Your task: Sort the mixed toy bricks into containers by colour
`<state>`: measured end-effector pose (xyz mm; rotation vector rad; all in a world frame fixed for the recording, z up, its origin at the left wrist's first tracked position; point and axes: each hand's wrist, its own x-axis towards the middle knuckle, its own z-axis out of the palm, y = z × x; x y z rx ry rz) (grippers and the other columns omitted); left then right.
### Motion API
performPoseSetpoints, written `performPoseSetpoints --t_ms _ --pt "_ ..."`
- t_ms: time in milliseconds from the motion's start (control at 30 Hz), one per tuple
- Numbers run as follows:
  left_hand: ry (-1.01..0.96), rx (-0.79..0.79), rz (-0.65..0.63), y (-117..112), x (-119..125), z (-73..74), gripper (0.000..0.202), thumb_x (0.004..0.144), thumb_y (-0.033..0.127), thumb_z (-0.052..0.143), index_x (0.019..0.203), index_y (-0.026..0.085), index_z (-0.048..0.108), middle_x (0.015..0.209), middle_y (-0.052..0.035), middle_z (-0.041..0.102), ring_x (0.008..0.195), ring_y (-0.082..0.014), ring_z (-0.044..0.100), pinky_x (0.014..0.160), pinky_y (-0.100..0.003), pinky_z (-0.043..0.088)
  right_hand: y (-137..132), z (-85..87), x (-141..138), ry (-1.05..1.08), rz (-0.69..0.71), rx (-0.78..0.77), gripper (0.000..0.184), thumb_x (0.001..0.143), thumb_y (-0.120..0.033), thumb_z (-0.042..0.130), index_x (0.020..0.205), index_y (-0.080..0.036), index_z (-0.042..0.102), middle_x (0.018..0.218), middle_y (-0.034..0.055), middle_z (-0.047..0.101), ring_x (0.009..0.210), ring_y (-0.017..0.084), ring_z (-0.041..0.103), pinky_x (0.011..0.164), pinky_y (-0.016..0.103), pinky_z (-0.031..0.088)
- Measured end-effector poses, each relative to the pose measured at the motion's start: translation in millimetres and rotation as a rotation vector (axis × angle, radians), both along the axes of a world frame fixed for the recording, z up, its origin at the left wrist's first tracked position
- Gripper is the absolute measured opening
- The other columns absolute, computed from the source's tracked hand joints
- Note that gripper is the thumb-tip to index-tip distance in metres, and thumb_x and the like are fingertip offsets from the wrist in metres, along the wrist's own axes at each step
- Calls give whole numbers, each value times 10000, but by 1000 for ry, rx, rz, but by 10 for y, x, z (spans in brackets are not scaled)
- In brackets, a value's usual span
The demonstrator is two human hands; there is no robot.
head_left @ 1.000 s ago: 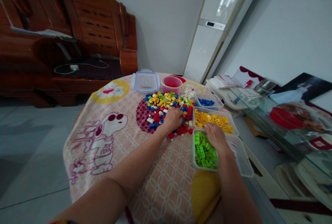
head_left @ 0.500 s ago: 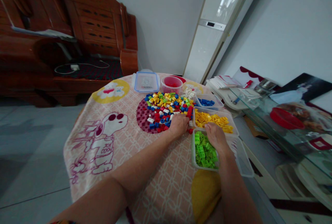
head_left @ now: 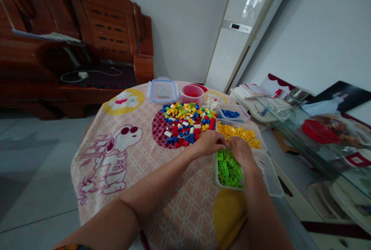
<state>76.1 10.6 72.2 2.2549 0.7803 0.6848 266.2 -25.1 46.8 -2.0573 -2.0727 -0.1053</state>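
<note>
We see the green bricks [head_left: 227,169] lying in a clear tub [head_left: 215,167] at the table's near right edge. The right hand [head_left: 242,154] rests on them, fingers bent down into the tub; we cannot tell whether it grips any. The left hand [head_left: 209,143] hovers at the tub's far left corner, fingers drawn together, its hold hidden from us. Just beyond lies the mixed pile of bricks [head_left: 185,120] on the cartoon tablecloth [head_left: 121,145], with a tub of yellow bricks [head_left: 240,132] to its right.
</note>
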Motion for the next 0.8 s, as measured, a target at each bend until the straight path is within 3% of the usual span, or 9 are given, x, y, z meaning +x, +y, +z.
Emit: performPoseSetpoints --t_ms 233,333,500,667,800 --pt "53 108 -109 -214 128 36 223 801 135 638 982 195 755 894 -16 751 805 -146 661 760 -227 470 5 46 101 172 82 1 371 969 -281 346 768 -193 645 845 94 703 794 198 619 715 282 398" --pt "7 89 -69 -214 120 50 250 821 156 628 1041 191 741 941 -27 752 798 -140 669 758 -221 486 1 42 105 214 71 16 368 961 -281 350 783 -204 663 851 96 711 825 212 623 735 287 415" --pt "28 153 182 9 -18 24 233 840 165 592 1029 161 730 1000 -61 739 893 -170 673 836 -260 506 7 3 83 230 58 38 354 951 -259 369 843 -172 694 872 110 715 869 220 636 778 294 428" --pt "151 206 468 382 -363 -104 261 854 158 549 1046 181 724 1069 -67 720 1030 -196 645 937 -296 489 4 9 93 197 90 20 331 953 -258 392 863 -162 697 907 102 724 886 206 643 801 279 431" --pt "217 172 656 584 -630 -214 265 865 171 530 1032 169 737 1046 -81 724 1011 -202 647 928 -300 488 3 4 89 178 89 24 324 954 -247 398 879 -159 700 947 109 728 915 201 644 824 275 433"
